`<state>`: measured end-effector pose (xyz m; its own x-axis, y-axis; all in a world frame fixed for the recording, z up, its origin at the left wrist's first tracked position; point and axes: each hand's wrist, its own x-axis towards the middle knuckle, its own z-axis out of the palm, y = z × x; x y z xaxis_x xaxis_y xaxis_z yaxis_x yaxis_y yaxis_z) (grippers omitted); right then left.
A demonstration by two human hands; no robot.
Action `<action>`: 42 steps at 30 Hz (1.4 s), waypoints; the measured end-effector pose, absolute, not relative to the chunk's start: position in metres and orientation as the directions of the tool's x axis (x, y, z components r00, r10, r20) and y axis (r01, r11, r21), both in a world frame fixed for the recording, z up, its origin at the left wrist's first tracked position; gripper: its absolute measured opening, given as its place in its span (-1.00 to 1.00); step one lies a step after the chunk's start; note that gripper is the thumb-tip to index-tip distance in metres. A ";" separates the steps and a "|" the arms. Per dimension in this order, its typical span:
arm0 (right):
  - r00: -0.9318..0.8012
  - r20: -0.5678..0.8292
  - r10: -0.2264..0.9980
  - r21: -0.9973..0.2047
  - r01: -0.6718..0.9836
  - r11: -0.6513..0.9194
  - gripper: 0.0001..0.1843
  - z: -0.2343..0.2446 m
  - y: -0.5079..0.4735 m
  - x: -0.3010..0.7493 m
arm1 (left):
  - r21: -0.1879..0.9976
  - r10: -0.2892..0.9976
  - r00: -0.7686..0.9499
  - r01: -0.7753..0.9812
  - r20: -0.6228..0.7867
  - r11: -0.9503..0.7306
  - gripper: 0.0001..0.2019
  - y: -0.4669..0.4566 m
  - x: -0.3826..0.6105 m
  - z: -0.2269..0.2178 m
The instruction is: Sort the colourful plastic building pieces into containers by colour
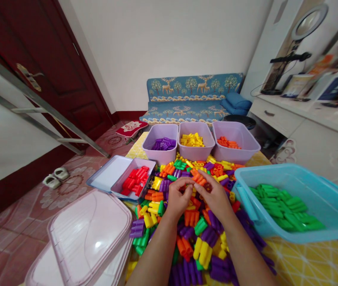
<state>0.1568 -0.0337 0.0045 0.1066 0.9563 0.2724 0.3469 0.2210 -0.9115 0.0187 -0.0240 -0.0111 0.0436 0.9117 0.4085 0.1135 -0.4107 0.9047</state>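
Both of my hands meet above a wide heap of tube-shaped plastic building blocks [191, 217] in orange, purple, yellow, green and red. My right hand [215, 195] is closed, its thumb and fingers around a ribbed orange plastic block [198, 176]. Close against it, my left hand [180, 196] is curled with thumb and forefinger pinched together. What sits between those left fingertips is hidden. More loose blocks lie under and around both hands.
Beyond the heap stand lilac bins with purple [160, 157], yellow [195, 153] and orange blocks [228, 143]. A smaller box [117, 190] at left holds red ones. On the right, a blue tub [294, 236] contains green ones. Clear lids [90, 234] lie front left.
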 end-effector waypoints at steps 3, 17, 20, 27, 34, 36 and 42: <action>0.080 0.268 0.960 -0.900 0.376 0.219 -0.60 0.013 -0.039 0.158 | 0.931 0.933 0.005 0.049 0.361 -0.361 -0.85 -0.025 0.017 -0.012; 0.488 0.206 0.848 -0.875 -0.297 0.383 -0.45 0.061 -0.030 0.188 | 0.942 0.949 -0.079 0.176 0.304 -0.287 -0.80 -0.017 0.017 -0.021; 0.411 0.144 0.900 -0.959 -0.166 0.229 -0.47 0.039 -0.030 0.185 | 0.930 0.944 -0.069 0.212 0.322 -0.301 -0.80 -0.016 0.016 -0.023; 0.093 0.286 0.954 -0.798 0.573 0.184 -0.62 -0.004 -0.023 0.181 | 0.906 0.933 -0.066 0.271 0.354 -0.325 -0.77 -0.016 0.017 -0.026; 0.016 0.257 0.966 -0.385 0.919 0.087 -0.47 -0.003 -0.022 0.177 | 0.860 0.926 0.011 0.367 0.377 -0.355 -0.67 -0.018 0.018 -0.021; -0.010 0.227 0.974 -0.427 0.898 0.108 -0.49 -0.003 -0.022 0.180 | 0.815 0.918 0.097 0.430 0.386 -0.388 -0.62 -0.021 0.018 -0.017; -0.013 0.225 0.974 -0.730 0.660 0.178 -0.55 -0.010 -0.025 0.185 | 0.697 0.894 0.277 0.559 0.353 -0.449 -0.51 -0.026 0.016 -0.010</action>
